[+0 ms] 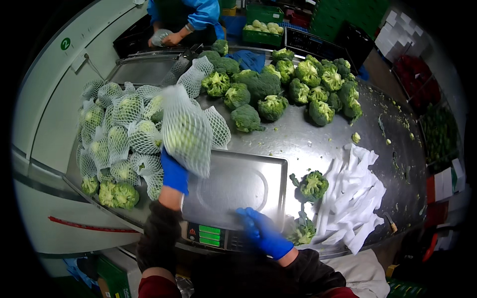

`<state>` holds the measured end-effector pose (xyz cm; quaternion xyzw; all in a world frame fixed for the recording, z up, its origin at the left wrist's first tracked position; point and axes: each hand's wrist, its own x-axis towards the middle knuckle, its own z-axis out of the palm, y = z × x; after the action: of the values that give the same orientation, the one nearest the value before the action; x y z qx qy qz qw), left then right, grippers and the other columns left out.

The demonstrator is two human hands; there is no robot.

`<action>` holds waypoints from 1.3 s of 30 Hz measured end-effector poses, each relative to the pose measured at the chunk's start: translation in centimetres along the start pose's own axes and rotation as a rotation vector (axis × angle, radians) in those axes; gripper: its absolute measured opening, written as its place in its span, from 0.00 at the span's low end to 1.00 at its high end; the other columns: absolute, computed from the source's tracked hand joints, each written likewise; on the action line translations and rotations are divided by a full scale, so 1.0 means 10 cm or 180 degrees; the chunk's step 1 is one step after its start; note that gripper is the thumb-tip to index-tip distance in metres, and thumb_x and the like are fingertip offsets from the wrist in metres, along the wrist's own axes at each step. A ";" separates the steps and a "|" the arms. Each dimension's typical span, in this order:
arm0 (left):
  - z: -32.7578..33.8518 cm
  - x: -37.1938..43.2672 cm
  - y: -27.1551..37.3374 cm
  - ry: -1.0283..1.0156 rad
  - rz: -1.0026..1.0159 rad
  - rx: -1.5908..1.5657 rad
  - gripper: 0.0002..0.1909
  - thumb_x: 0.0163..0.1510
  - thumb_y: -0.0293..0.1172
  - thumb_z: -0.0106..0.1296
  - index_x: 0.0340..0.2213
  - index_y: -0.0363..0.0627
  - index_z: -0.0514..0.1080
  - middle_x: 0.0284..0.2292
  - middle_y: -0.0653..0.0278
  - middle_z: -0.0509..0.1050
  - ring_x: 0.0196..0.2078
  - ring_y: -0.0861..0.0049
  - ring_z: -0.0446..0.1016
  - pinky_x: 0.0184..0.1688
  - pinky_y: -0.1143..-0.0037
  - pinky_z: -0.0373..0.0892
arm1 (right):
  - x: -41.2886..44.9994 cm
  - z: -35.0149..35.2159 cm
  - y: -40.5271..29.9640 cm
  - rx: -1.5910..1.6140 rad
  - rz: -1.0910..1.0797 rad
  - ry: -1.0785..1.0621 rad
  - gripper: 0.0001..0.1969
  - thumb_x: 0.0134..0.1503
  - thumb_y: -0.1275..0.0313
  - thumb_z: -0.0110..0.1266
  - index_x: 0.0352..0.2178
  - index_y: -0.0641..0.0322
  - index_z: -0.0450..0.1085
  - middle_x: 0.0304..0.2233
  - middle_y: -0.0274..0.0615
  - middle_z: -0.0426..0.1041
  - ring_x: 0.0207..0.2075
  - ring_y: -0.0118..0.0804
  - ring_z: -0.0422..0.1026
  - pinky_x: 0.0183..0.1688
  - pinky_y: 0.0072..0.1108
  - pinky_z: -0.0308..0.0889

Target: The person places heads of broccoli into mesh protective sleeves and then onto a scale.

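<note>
A broccoli head in a white foam net sleeve (186, 130) is held by my left hand (174, 171), blue-gloved, above the left edge of the scale's steel platform (238, 186). My fingers are partly hidden behind it. Over the scale's lower right corner is my right hand (264, 232), also blue-gloved, blurred, holding nothing visible. Netted broccoli heads (126, 108) are piled at the left. Bare broccoli heads (262, 89) stand in a group at the far side. Small broccoli pieces (314, 186) lie right of the scale, beside a heap of empty white net sleeves (350, 197).
A small knife with a wooden handle (391, 223) lies near the table's right front edge. Trimmings are scattered on the steel table (372, 123). Across it, a co-worker in blue sleeves (203, 15) holds a wrapped item. Green crates (262, 35) stand behind, one holding pale vegetables.
</note>
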<state>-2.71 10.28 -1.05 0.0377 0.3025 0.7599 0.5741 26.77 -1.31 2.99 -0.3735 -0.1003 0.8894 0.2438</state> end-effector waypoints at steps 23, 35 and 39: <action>0.11 0.98 -0.12 -0.1133 0.2230 0.6710 0.35 0.42 0.30 0.58 0.54 0.45 0.59 0.57 0.43 0.50 0.59 0.51 0.50 0.58 0.67 0.52 | 2.71 -0.19 -2.19 -0.6819 -0.3584 0.1256 0.40 0.40 0.70 0.62 0.56 0.41 0.54 0.55 0.52 0.54 0.51 0.62 0.58 0.51 0.40 0.60; 0.68 -0.41 -0.66 -0.1399 0.0966 0.3760 0.42 0.45 0.36 0.59 0.58 0.43 0.49 0.59 0.58 0.52 0.60 0.64 0.53 0.56 0.69 0.55 | 1.05 -0.33 -1.79 -0.1695 -0.3280 0.0388 0.31 0.46 0.68 0.61 0.50 0.63 0.58 0.46 0.44 0.65 0.47 0.34 0.65 0.47 0.23 0.64; 0.25 -1.09 -1.07 -0.1337 0.1350 0.4104 0.43 0.40 0.27 0.60 0.56 0.38 0.51 0.55 0.56 0.57 0.55 0.68 0.59 0.54 0.72 0.58 | 0.70 -0.30 -0.75 -0.1370 -0.2536 0.0313 0.32 0.43 0.63 0.62 0.49 0.63 0.58 0.45 0.46 0.65 0.48 0.35 0.64 0.50 0.26 0.61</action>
<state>11.11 3.23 -1.22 0.5737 0.5610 0.5015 0.3234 27.35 8.72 -0.71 -0.3898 -0.4071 0.6663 0.4882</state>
